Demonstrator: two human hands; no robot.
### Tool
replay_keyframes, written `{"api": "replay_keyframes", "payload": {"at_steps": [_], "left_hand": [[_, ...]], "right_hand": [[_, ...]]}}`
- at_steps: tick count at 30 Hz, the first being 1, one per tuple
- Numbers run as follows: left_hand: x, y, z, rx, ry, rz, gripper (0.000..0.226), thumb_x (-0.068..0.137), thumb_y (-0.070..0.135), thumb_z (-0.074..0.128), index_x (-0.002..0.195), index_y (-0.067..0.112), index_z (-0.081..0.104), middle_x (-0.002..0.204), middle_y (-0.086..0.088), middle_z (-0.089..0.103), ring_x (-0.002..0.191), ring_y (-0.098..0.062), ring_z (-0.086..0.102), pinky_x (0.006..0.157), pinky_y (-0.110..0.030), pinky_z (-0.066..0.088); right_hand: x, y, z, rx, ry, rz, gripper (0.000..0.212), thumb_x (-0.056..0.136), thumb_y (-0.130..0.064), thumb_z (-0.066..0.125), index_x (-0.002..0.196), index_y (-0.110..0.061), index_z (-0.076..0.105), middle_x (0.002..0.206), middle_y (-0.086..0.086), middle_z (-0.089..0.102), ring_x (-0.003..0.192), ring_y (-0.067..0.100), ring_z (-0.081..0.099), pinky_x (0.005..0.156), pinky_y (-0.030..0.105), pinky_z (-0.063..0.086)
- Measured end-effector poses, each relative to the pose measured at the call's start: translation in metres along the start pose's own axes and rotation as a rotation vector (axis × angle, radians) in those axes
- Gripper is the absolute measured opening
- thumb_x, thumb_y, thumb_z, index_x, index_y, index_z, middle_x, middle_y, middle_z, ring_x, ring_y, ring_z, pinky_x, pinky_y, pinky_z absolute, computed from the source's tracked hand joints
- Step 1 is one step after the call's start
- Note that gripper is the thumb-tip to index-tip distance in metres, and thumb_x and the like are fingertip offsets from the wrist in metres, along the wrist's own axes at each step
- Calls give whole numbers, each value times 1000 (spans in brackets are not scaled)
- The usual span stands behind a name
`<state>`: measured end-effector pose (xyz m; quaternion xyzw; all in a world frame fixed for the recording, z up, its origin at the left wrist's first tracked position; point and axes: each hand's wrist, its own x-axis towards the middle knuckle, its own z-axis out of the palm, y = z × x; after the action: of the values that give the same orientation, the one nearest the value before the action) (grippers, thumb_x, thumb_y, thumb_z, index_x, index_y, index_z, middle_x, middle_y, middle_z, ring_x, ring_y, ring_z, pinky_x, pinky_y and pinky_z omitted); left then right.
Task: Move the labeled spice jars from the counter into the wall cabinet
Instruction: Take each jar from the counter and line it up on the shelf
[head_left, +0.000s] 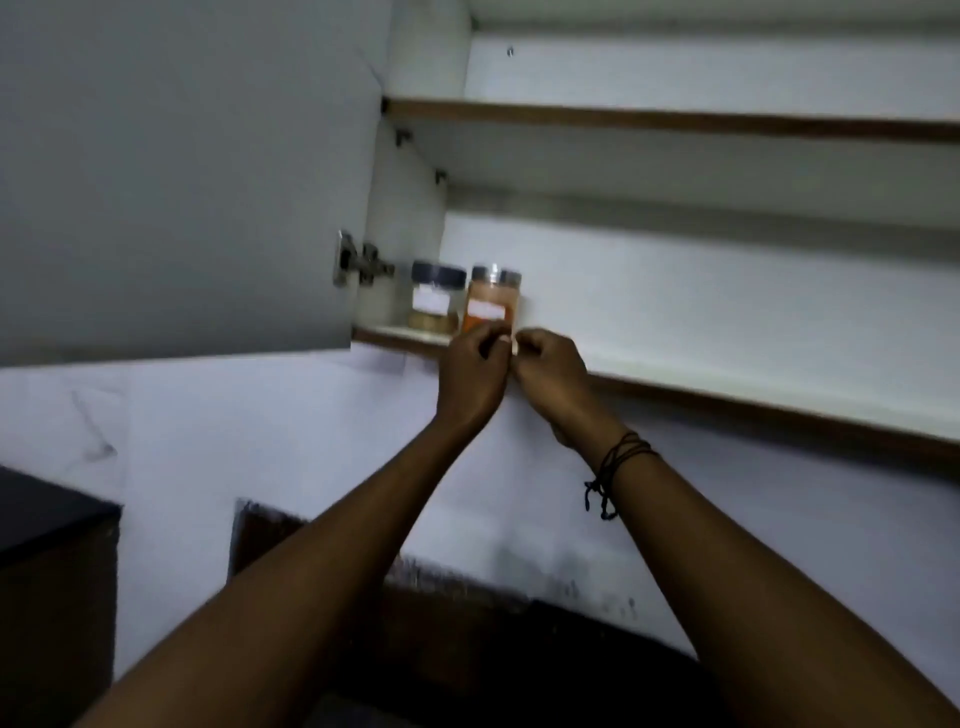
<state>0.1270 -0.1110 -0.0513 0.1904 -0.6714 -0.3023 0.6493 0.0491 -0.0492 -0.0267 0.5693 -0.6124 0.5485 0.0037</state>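
Two bare arms reach up into an open wall cabinet (675, 291) seen from below. On the left end of the cabinet's bottom shelf (727, 387) stand two spice jars, side by side and upright. The left jar (435, 304) has a dark lid, a white label and pale contents low down. The orange jar (491, 304), just to its right, has a grey lid and a white label across orange powder.

The left hand (475, 374) is raised at the front of the orange jar, its fingers (485, 338) curled at the jar's lower edge and covering its base. The right hand (550, 369) sits just beside it, fingers curled inward and bunched near the jar's right lower corner. The picture is blurred, so I cannot tell whether either hand actually grips the jar or only touches it. The two hands nearly meet below the label.

A dark cord bracelet (615, 462) circles the right wrist. The open cabinet door (182, 171) fills the upper left, with a metal hinge (358, 262) at its edge.
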Motion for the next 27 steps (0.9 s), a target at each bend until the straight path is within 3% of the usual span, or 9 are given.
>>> {"api": "replay_keyframes", "payload": {"at_steps": [3,6,10,14,16,21,27], "left_hand": [[-57,-13,-6,65,-45,-30,27,96,13,52,112,12,74,110,-3,75,103,-15,67,92,-24,50],[-111,-32,-11,74,-148,-105,30,97,15,49,114,12,73,112,-3,74,105,-15,67,95,-32,52],[-189,-66,-15,72,-290,-290,32,96,11,46,115,8,72,114,-7,73,108,-19,67,98,-39,52],[-264,-111,-21,134,-407,-391,32,96,4,46,117,4,70,117,-12,71,112,-25,65,99,-35,49],[-296,-135,-25,105,-464,-462,32,97,3,45,118,2,69,118,-14,70,112,-26,64,98,-36,49],[-370,-196,-34,186,-624,-645,31,99,10,44,120,5,67,117,-13,69,108,-25,63,93,-37,48],[-400,-257,-42,361,-890,-539,27,96,14,48,116,12,67,104,-4,68,90,-13,60,73,-23,42]], "right_hand": [[-52,20,3,-16,-16,10,26,93,-14,55,113,-14,71,111,2,73,103,18,67,91,38,55],[-103,48,11,-54,-32,69,28,93,-14,56,118,-11,68,122,2,68,106,11,60,90,27,48],[-173,95,31,-126,-101,217,26,88,-13,54,111,-12,68,107,0,66,97,18,63,79,25,45],[-237,146,62,-189,-183,354,24,89,-13,51,106,-11,68,102,6,69,91,20,64,67,23,42],[-264,171,79,-224,-231,421,26,93,-15,51,113,-9,66,109,11,68,95,21,64,70,22,41],[-330,227,118,-304,-469,614,36,93,-23,57,128,-12,56,126,14,56,111,29,59,86,35,52],[-353,273,140,-393,-699,667,44,85,-19,63,127,-11,54,127,17,51,115,36,56,98,48,49]]}}
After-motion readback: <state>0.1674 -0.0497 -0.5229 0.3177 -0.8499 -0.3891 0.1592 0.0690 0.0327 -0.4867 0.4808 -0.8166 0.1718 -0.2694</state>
